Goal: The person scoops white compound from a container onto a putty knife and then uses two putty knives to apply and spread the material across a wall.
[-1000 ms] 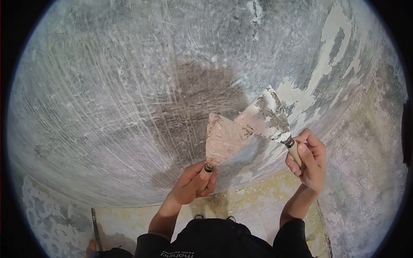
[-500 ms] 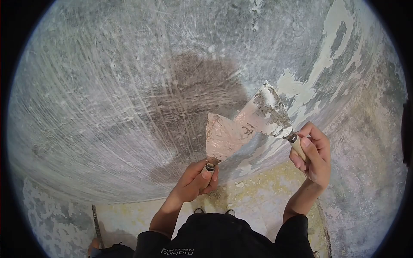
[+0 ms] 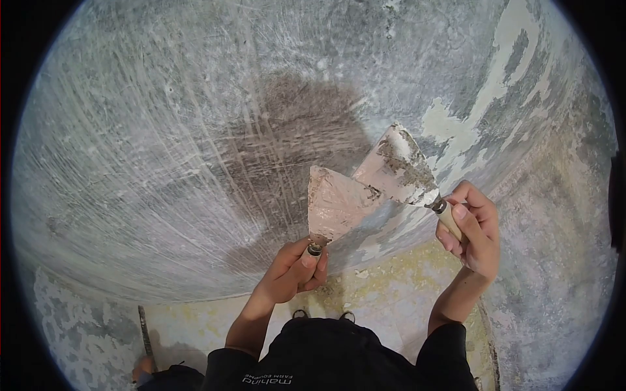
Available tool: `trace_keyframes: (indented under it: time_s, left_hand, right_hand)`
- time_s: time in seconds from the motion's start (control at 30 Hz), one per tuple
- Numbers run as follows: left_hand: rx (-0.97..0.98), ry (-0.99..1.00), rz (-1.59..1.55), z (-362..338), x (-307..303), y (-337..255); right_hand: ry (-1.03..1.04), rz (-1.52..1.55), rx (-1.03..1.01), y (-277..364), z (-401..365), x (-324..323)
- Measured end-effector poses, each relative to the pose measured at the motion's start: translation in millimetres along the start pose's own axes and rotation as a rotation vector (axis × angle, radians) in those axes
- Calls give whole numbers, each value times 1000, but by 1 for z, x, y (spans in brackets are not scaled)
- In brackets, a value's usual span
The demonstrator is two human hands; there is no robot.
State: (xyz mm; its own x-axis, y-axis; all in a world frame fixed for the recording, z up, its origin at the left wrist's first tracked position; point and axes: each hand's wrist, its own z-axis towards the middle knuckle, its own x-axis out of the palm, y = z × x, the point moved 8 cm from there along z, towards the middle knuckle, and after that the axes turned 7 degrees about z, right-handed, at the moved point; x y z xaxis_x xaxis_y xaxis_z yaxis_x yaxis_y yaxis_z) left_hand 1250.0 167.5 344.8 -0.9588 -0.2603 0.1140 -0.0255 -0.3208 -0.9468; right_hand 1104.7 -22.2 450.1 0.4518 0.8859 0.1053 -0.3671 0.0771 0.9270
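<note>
My left hand [image 3: 297, 270] is closed round the handle of a wide scraper [image 3: 339, 203], its blade coated with pinkish paste. My right hand [image 3: 473, 228] grips the pale handle of a second scraper [image 3: 407, 168], whose blade carries pinkish paste on one side and dark and white smears on the other. The two blades meet or overlap at their corners, in front of the grey wall [image 3: 195, 130].
White patches [image 3: 495, 85] mark the wall at the upper right. Below lies a pale, yellow-stained floor [image 3: 372, 293]. Part of another person [image 3: 173, 376] shows at the lower left. A rough wall surface [image 3: 554, 260] stands at the right.
Both hands and their scrapers have shifted slightly left and up in view. The blades still meet or overlap at their corners.
</note>
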Motion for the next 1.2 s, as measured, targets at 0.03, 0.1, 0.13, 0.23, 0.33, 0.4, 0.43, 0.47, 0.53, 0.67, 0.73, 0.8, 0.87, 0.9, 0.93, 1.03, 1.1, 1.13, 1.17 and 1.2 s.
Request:
trace_keyframes:
  time_s: [0.03,0.1,0.13,0.23,0.33,0.4,0.43,0.47,0.53,0.67,0.73,0.8,0.87,0.9,0.93,1.03,1.1,1.13,1.17,1.2]
  left_hand:
    - [-6,-5,0,-1,0,0]
    - [-15,-14,2,0,0,1]
    - [-14,-10,0,0,0,1]
    - [-32,-23,-2,0,-2,2]
    - [-76,-72,-4,-1,-2,2]
    - [-82,-86,-3,0,-3,1]
    - [-88,-90,-10,0,-3,0]
    - [-92,-96,-16,0,-3,0]
    - [-93,-107,-13,0,-4,0]
    - [-73,-146,2,1,-5,3]
    - [-36,-191,-39,1,-4,2]
    - [31,-250,-110,3,-7,-6]
    - [61,-294,-95,4,-14,-6]
    - [77,-315,-85,5,-17,-6]
    - [76,-310,-80,5,-16,-6]
    - [66,-288,-48,3,-10,-2]
    - [66,-268,-13,4,-6,0]
    - [68,-254,7,5,-4,0]
    - [71,-241,27,5,-3,-1]
    - [74,-229,48,6,-1,-1]
  right_hand:
    - [1,4,2,-1,0,0]
    - [4,11,3,-1,1,0]
    - [5,16,5,-1,1,0]
    - [10,30,-1,-1,1,0]
    - [24,35,-23,-1,1,1]
    - [48,28,-28,0,0,2]
    - [53,11,-28,0,-1,3]
    - [59,-6,-28,1,-2,5]
    - [60,-37,-30,4,-3,7]
    - [81,-94,-3,1,-3,9]
    - [111,-122,49,-9,-3,10]
    - [146,-144,117,-22,-2,15]
    - [39,-78,112,-23,-5,7]
    - [-13,-44,108,-23,-6,3]
    - [-26,-12,93,-20,-6,4]
    - [-66,58,74,-17,-7,6]
    - [-88,61,87,-19,-8,5]
    - [-95,69,99,-20,-8,4]
    - [-101,76,110,-21,-7,4]
    - [-106,83,122,-22,-7,4]
